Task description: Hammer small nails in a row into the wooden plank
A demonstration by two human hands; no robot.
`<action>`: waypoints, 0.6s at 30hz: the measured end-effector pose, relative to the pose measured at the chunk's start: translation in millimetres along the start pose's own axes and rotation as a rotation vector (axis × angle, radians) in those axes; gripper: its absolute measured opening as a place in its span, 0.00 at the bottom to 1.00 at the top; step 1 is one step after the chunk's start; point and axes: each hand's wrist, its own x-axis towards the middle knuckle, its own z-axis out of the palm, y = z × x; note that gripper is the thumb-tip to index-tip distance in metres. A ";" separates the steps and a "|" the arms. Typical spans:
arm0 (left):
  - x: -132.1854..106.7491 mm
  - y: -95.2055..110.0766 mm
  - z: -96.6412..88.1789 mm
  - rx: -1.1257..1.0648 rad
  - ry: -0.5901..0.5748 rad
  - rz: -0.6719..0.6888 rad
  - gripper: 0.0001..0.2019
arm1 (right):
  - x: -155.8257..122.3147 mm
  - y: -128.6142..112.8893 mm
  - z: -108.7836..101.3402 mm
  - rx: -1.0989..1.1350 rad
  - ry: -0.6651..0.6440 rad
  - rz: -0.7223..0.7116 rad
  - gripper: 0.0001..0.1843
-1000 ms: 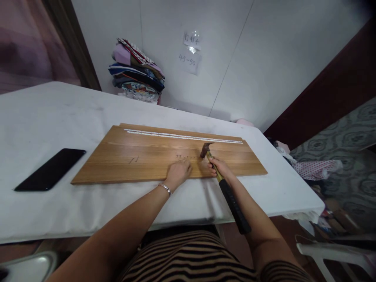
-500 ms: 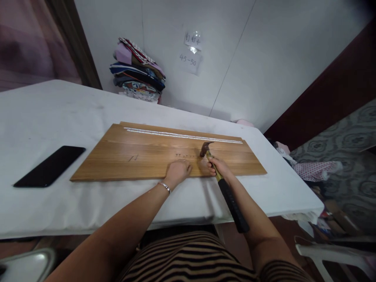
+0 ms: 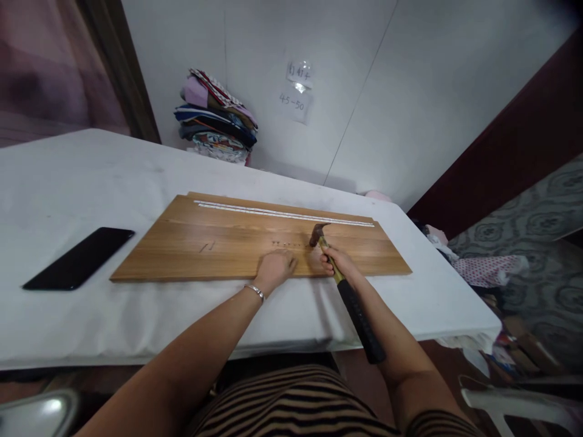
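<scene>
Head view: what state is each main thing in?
Claw hammer: gripped by the right hand.
Left hand: resting on the wooden board.
Wooden board: flat on the white table.
Smartphone: flat, screen dark.
Two left nails: lying flat.
Middle nail row: too small to tell.
Fabrics: folded, stacked.
White strips: straight.
Bracelet: worn.

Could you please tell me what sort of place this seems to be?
Perhaps a room at home used for handwork: folded fabrics, a white-covered table and a hammer.

Flat black device (image 3: 79,259), fabric stack (image 3: 217,124)
</scene>
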 end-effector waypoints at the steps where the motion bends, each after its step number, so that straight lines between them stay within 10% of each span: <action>1: 0.2 -0.2 0.5 0.010 -0.001 -0.003 0.15 | 0.5 0.4 -0.1 -0.005 0.002 -0.004 0.24; 18: 1.1 1.4 -5.1 0.075 -0.019 0.027 0.18 | 3.5 -5.0 0.0 -0.023 0.020 0.000 0.19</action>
